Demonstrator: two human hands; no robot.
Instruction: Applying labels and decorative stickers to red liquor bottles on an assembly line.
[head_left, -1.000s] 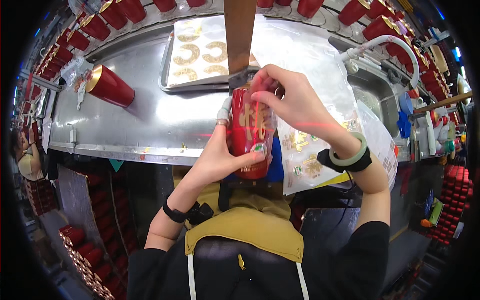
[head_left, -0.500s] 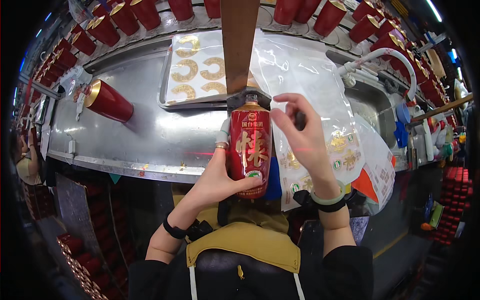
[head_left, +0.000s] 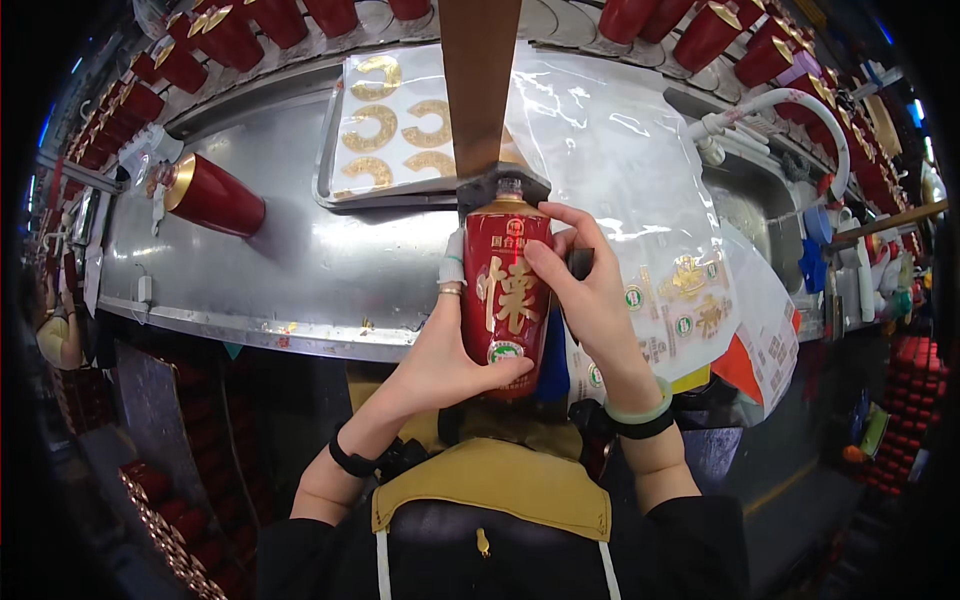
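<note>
A red bottle (head_left: 497,235) with a gold shoulder, large gold lettering and a green-and-white round mark lies in front of me, its neck pointing away against a dark holder (head_left: 540,185) on a wooden post. My left hand (head_left: 430,360) is closed round its lower left side, thumb across the front near the round mark; a white covering wraps one finger. My right hand (head_left: 600,300) grips the upper right side, thumb pressed on the front and index finger by the shoulder. A black band or cover shows on a right finger. Fingertips behind the bottle are hidden.
Another red bottle (head_left: 215,195) lies on the metal bench at left. A tray (head_left: 325,170) holds a sheet of gold C-shaped labels (head_left: 370,128). Clear sheets with gold decals (head_left: 690,275) lie at right, beside a sink with a white curved pipe (head_left: 790,97). Several red bottles line the back.
My right hand has moved in from beside the bottle and now touches its upper right side, thumb on the front. My left hand keeps its hold; the bottle appears slightly turned.
</note>
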